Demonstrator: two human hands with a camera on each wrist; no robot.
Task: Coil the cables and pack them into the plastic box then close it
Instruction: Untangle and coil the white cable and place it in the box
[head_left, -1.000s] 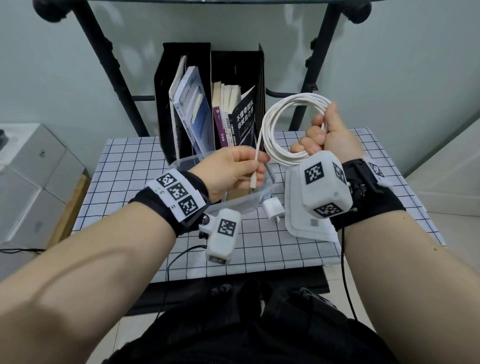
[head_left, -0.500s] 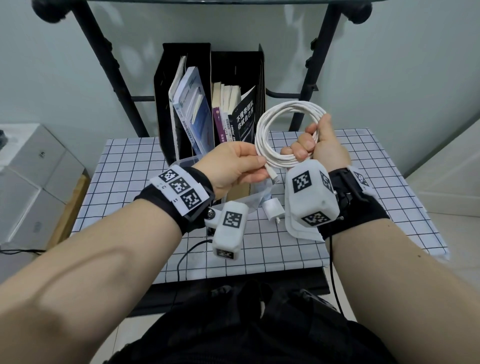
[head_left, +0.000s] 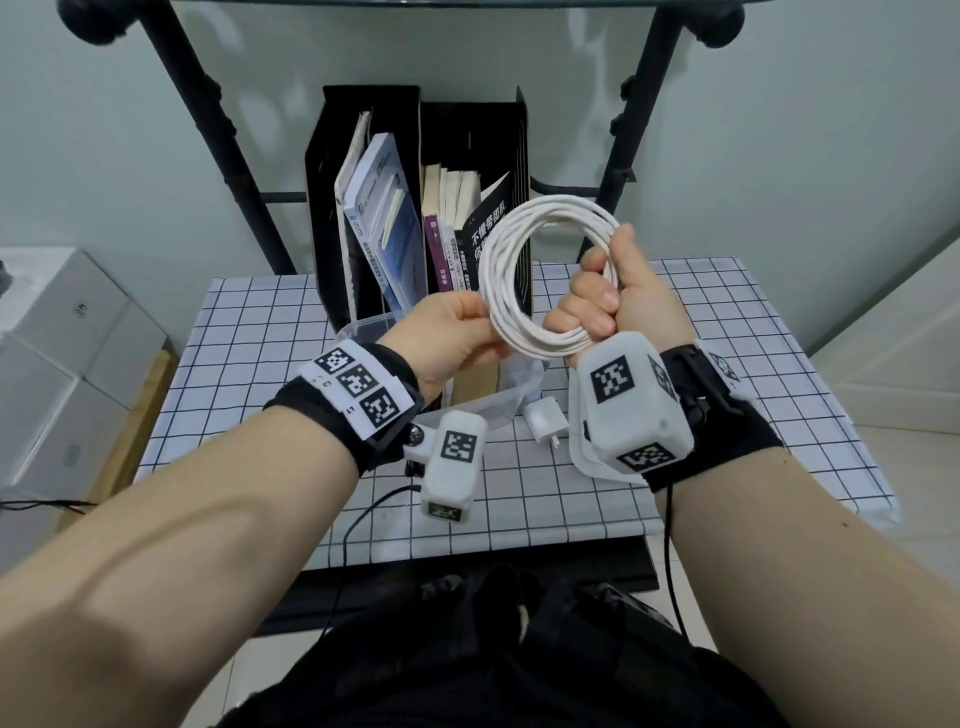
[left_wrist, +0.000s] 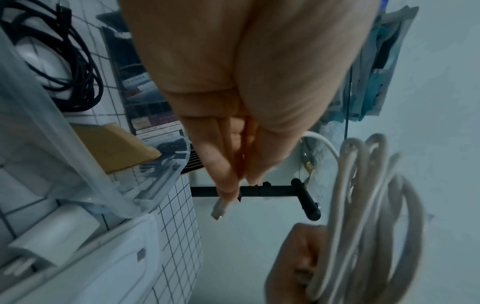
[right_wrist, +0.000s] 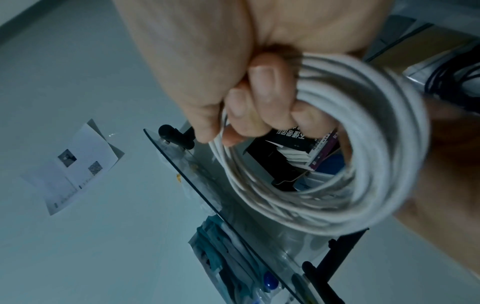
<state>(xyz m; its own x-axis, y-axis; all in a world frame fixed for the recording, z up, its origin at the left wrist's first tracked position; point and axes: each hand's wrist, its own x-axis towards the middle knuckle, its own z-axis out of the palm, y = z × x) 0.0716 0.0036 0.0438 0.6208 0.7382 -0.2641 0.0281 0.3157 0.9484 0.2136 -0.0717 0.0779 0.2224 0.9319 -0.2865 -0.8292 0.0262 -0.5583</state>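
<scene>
A white cable (head_left: 511, 291) is wound into a round coil and held up above the table. My right hand (head_left: 592, 306) grips the coil's right side in a fist, fingers curled round the strands (right_wrist: 363, 164). My left hand (head_left: 480, 332) pinches the cable's loose end at the coil's lower left; its plug (left_wrist: 219, 207) sticks out past my fingertips. The clear plastic box (head_left: 363, 327) stands open below my left hand, with a black cable (left_wrist: 75, 61) coiled inside. Its lid (head_left: 584, 457) lies on the table under my right wrist.
A white charger (head_left: 545, 423) lies between box and lid on the checked tablecloth (head_left: 260, 338). Black file holders with books (head_left: 415, 208) stand right behind the box. A black metal frame (head_left: 228, 156) rises at the back. A brown envelope (left_wrist: 114, 148) sits in the box.
My left hand has carried the loose plug end up from hanging below to the coil's left side. The right hand has brought the coil down and leftward a little.
</scene>
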